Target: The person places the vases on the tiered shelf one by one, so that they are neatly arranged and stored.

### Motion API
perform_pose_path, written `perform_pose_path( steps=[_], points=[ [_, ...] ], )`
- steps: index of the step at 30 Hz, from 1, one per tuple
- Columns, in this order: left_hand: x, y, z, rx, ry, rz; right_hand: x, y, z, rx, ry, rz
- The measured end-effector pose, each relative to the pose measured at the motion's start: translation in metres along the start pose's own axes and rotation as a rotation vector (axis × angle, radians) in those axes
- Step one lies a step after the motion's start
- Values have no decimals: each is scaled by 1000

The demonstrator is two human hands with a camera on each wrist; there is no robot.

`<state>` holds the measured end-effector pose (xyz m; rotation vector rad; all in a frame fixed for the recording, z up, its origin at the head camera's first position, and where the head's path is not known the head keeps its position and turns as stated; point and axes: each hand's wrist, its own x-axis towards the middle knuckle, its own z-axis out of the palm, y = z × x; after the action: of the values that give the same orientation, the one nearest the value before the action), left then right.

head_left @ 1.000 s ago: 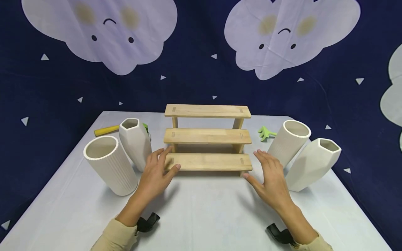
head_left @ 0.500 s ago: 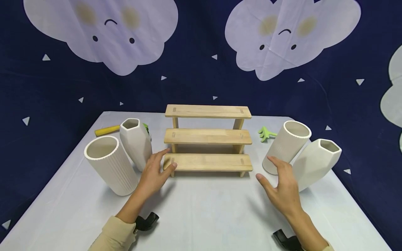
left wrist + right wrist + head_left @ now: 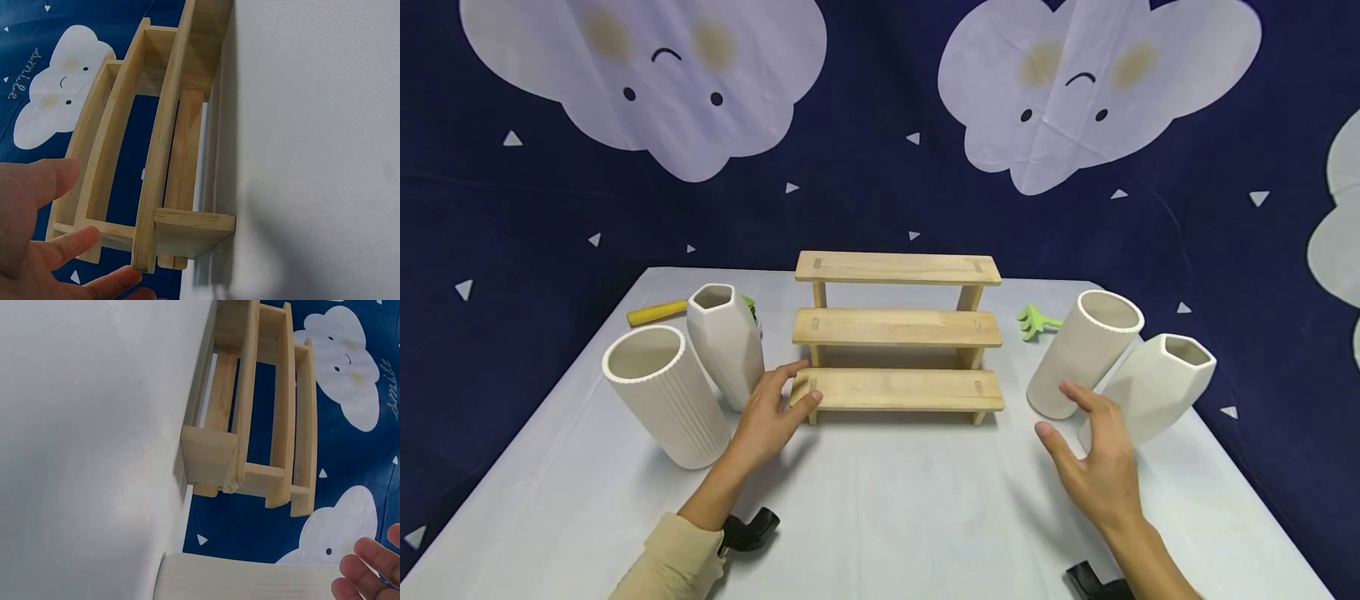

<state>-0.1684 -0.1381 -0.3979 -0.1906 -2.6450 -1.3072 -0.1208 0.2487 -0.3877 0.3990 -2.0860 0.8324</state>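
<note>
A three-tier wooden display stand (image 3: 898,389) stands on the white table. My left hand (image 3: 767,423) is at the left end of its lowest shelf, thumb overlapping the front corner, fingers loosely spread; in the left wrist view the fingertips (image 3: 128,278) are right by the shelf end. My right hand (image 3: 1103,471) is in front of two white vases, holding nothing, thumb and index finger apart. The upright ribbed vase (image 3: 1075,362) is just beyond its fingertips. A faceted vase (image 3: 1161,387) is behind the hand, its lower part partly hidden.
On the left, another ribbed white vase (image 3: 673,412) and a faceted one (image 3: 726,346) stand close together. Behind them lies a tool with a yellow handle (image 3: 657,313), partly hidden. A small green rake (image 3: 1034,321) lies right of the stand. A dark blue cloud-print cloth (image 3: 865,150) hangs behind.
My right hand has moved from the stand's right end rightward and toward me, in front of the right-hand vases. The left hand has shifted slightly left; the stand and vases have stayed put.
</note>
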Motion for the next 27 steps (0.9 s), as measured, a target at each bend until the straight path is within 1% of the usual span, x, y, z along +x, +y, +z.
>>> perform_pose_path(
  steps=[7,10,15,18,23,27],
  points=[
    [1,-2,0,-24,-15,-45,-3,6,-5,20,61,-29],
    [2,-4,1,-31,-18,-50,-5,7,-7,33,77,-35],
    [4,-7,4,-95,-26,-61,-8,7,-12,38,81,-36],
    [6,-9,6,-129,-30,-80,-10,8,-15,26,84,-27],
    [8,-13,8,-160,-45,-115,-12,10,-21,31,115,-23],
    [8,-14,8,-183,-53,-122,-14,12,-24,52,145,-35]
  ],
)
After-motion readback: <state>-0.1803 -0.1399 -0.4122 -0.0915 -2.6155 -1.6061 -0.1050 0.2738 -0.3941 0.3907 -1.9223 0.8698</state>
